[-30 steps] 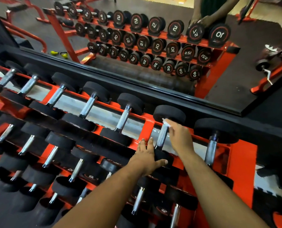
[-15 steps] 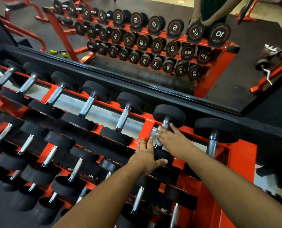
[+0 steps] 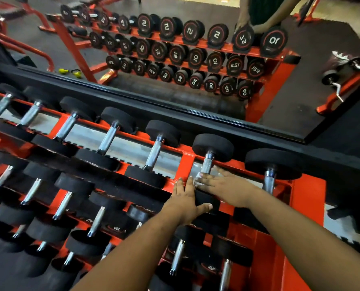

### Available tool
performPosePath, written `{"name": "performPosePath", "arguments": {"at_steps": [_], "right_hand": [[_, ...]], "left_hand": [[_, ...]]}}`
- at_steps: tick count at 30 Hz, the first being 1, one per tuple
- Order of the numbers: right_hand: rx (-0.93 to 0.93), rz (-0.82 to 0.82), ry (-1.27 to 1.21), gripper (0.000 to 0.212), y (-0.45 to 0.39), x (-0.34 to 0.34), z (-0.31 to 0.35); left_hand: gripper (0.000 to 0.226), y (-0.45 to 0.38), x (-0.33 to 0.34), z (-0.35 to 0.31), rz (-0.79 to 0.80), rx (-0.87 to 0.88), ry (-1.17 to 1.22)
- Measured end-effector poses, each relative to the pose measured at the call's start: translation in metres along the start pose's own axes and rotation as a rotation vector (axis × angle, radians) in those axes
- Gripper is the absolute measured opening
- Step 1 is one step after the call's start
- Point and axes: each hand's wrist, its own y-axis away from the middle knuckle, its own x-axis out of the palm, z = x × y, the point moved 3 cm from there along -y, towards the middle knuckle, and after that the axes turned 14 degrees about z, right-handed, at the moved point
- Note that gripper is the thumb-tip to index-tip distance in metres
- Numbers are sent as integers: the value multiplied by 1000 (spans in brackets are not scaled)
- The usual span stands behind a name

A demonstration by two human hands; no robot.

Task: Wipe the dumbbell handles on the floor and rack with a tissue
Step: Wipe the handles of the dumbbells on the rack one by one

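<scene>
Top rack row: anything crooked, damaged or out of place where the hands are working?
Nothing stands out. The dumbbells sit evenly in their slots on the rack. The right hand presses a tissue onto one handle; the left hand steadies that dumbbell's near head.

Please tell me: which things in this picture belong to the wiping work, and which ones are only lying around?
Belong to the job:
- tissue under the right hand
- chrome handle being wiped
- left hand resting on that dumbbell's near head
- red rack

Just lying about:
- yellow kettlebells on the floor, seen in the mirror
- curl bars at far right
</scene>
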Motion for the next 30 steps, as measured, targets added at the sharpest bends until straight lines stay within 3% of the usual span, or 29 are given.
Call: {"name": "performPosePath", "arguments": {"at_steps": [5, 7, 11, 15, 17, 22, 27, 30], "right_hand": [[390, -100, -139, 87, -8, -8, -9], [378, -46, -243, 84, -10, -9, 2], [151, 44, -220, 69, 4, -2, 12], [373, -5, -143, 89, 0, -1, -5], [439, -23, -210, 90, -6, -8, -3], [264, 98, -202, 73, 8, -9, 18], [419, 1, -138, 84, -4, -13, 1], [343, 54, -188, 76, -10, -16, 13]], "left_hand": [[111, 1, -1, -2, 11, 0, 3], [111, 0, -1, -1, 11, 1, 0], [111, 0, -1, -1, 7, 10, -5], [112, 2, 0, -2, 8, -3, -14], [112, 2, -1, -2, 10, -13, -19], [114, -1, 1, 1, 4, -15, -34], [114, 0, 1, 0, 9, -27, -34], [114, -2, 2, 1, -11, -18, -63]]}}
